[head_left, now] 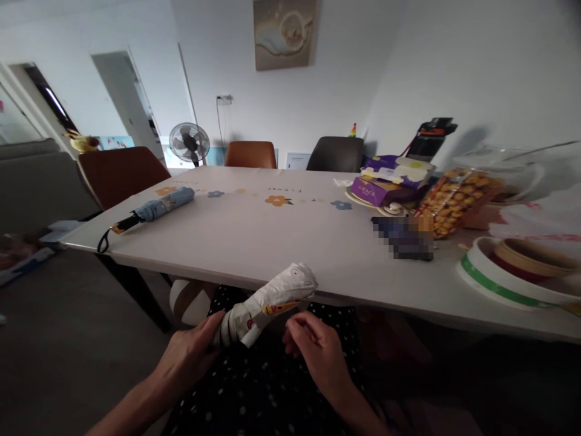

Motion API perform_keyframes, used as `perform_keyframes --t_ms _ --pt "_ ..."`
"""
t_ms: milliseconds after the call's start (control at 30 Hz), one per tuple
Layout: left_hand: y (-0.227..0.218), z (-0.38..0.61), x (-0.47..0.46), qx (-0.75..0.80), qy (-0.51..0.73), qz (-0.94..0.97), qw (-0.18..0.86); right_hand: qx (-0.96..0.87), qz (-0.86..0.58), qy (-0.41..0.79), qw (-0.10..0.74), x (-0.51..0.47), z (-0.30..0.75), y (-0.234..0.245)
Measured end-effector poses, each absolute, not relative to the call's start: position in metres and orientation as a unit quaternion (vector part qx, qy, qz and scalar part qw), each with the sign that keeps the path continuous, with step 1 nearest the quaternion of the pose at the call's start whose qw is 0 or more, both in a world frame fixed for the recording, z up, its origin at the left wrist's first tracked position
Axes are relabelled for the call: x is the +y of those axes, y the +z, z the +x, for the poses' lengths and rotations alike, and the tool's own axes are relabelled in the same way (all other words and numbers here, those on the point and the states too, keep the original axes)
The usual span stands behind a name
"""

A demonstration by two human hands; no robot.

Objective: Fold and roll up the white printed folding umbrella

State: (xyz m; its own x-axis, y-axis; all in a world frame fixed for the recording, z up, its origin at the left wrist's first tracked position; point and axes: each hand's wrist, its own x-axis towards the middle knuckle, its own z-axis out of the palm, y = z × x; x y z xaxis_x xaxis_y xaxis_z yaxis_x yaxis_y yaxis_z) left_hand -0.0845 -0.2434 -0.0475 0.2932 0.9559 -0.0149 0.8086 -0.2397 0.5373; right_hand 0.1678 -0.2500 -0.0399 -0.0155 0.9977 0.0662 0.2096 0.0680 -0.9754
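My left hand [193,354] is wrapped round the lower end of a folded white umbrella [272,297] with small printed figures, held over my lap below the table edge. Its far end pokes up to the rim of the white table [254,236]. My right hand [318,351] is beside the umbrella, its fingers curled and pinched near the umbrella's strap; what they hold is too small to see. A second folded umbrella [157,210], light blue with a dark handle and wrist loop, lies on the table's left side.
At the table's right stand a purple box [379,191], a bag of snacks [454,200], stacked bowls [512,269] and a clear container. Brown chairs [118,172] ring the table. A fan [189,143] stands by the far wall, a sofa at left.
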Motion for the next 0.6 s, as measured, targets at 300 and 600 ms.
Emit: perform_keyframes --t_ms 300,600 --pt "-0.052 -0.096 -0.261 0.548 0.172 0.805 0.146 -0.798 -0.379 0.165 0.438 -0.253 0.142 -0.042" --pt "-0.039 -0.098 -0.279 0.571 0.107 0.676 0.454 -0.537 -0.392 0.614 0.425 -0.260 0.130 -0.057"
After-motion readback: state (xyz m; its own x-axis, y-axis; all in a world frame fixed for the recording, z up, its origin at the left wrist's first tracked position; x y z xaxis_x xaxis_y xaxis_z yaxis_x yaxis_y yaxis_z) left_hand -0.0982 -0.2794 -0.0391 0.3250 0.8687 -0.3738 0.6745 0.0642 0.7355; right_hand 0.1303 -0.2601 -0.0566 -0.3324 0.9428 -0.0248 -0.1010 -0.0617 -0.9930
